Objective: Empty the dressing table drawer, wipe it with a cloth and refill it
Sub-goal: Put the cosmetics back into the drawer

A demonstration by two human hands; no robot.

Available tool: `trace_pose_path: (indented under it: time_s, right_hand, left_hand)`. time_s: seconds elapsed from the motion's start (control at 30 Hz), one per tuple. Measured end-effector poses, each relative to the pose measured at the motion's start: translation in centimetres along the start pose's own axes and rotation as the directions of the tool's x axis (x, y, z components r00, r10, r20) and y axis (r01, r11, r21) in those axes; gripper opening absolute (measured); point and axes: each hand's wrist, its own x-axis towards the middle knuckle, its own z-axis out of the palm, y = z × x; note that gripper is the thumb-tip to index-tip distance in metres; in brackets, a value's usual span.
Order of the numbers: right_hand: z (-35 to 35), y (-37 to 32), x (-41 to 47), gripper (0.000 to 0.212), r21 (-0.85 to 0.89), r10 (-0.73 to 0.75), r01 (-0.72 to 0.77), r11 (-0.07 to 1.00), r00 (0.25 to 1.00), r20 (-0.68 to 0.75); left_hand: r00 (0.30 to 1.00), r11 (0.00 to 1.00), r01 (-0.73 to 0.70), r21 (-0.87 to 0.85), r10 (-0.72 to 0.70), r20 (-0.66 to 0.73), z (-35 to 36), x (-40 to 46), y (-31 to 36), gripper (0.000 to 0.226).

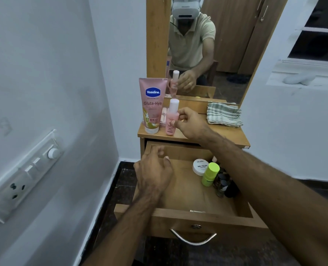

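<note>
Nearest the camera, the drawer (180, 214) stands pulled well out of the dressing table (234, 138), its curved metal handle (193, 238) on the front panel. The left hand (153, 169) hovers over the drawer's left side, fingers loosely bent and grasping nothing. Along the drawer's right side a small group of items remains: a white jar (200, 167) labelled nail polish, a lime-green bottle (210, 174) just in front of it, and a few dark little bottles (224, 184) crowded against the right wall. Above, on the tabletop, the right hand (190, 122) pinches a small pink bottle (171, 120) with a white cap between thumb and fingertips; the bottle stands upright, its base on or just at the wood, which of the two cannot be told. Just to its left a pink lotion tube (153, 106) stands on its cap, with a small pink packet (164, 117) behind the two. Toward the right of the top lies a folded striped cloth (223, 115), well apart from the bottles. Behind everything the mirror (230, 45) reflects the person and the pink bottle.
</note>
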Motion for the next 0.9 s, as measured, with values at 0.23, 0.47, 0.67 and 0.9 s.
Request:
trace_pose_path:
  time_s: [0.23,0.47,0.67,0.9]
  right_hand:
    - [-5.9,0.7,-4.6,0.024,0.063,-0.048,0.033,0.997,0.965,0.256]
    - [-9.3,3.3,-9.6,0.030,-0.332,0.103,0.106,0.937,0.826,0.554]
    - [-10.0,5.4,-11.7,0.030,-0.351,0.174,0.042,0.935,0.809,0.561]
    - [-8.2,7.7,-13.6,0.034,-0.540,0.292,0.127,0.832,0.727,0.621]
  left_hand:
    - [0.995,0.989,-0.095,-0.113,0.094,-0.016,0.0,0.0,0.4,0.030]
    - [0.939,0.812,0.124,-0.570,0.089,0.332,-1.3,-0.5,2.8,0.045]
    - [0.759,0.935,-0.015,-0.354,0.241,0.605,-1.0,-1.8,1.9,0.026]
    - [0.612,0.997,-0.035,-0.064,0.072,0.787,0.7,-2.5,2.4,0.013]
